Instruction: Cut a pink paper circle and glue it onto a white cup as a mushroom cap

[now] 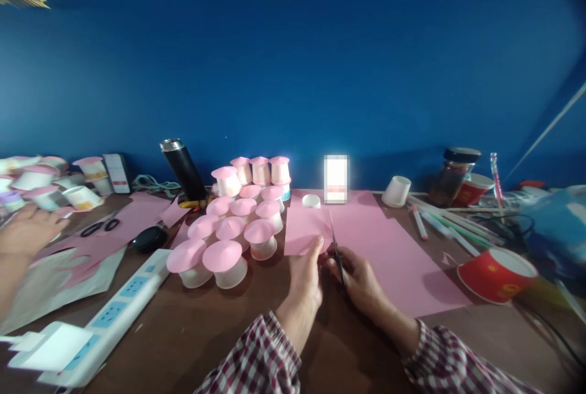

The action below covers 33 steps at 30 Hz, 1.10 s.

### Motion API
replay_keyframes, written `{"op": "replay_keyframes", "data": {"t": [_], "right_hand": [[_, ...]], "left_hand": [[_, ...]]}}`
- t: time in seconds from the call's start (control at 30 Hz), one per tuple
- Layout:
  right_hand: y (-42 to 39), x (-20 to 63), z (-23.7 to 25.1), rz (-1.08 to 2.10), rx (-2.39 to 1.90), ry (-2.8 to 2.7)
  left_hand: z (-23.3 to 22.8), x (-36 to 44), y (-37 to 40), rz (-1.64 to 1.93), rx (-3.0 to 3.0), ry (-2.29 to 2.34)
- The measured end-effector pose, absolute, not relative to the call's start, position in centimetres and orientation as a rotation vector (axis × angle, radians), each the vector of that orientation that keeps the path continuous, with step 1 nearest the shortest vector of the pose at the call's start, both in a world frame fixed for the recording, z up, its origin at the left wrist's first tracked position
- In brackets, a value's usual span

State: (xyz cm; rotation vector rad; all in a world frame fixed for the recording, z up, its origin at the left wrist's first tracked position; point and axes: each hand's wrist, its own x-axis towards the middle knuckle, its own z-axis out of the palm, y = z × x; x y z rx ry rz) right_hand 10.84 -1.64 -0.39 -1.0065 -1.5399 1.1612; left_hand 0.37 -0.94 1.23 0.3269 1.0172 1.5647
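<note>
My left hand (pixel 306 281) is closed on a piece of pink paper (pixel 304 229), thumb on top near its lower edge. In my right hand (pixel 361 278) is a pair of dark scissors (pixel 337 259), its blades pointing away from me along the right side of that piece. A larger pink sheet (pixel 389 266) lies flat beneath and to the right. At the far edge of the paper sits a small white ring-shaped piece (pixel 311 201). Left of my hands stand several white paper cups (pixel 231 273) topped with shallow pink paper cones (pixel 223 255).
A white power strip (pixel 114 314) with a plugged-in charger lies at front left. Behind it are black-handled scissors (pixel 101 226) and a black bottle (pixel 183 165). Another person's hand (pixel 30 232) reaches in from the left. On the right are a red paper bowl (pixel 497 275) and pens (pixel 419 223).
</note>
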Motion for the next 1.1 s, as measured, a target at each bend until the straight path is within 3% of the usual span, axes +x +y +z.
{"op": "replay_keyframes", "data": {"t": [1.1], "right_hand": [[-1.4,11.5,0.0,1.080,-1.069,-1.593]], "left_hand": [[0.0,0.0,-0.5,1.565,0.481,1.009]]}}
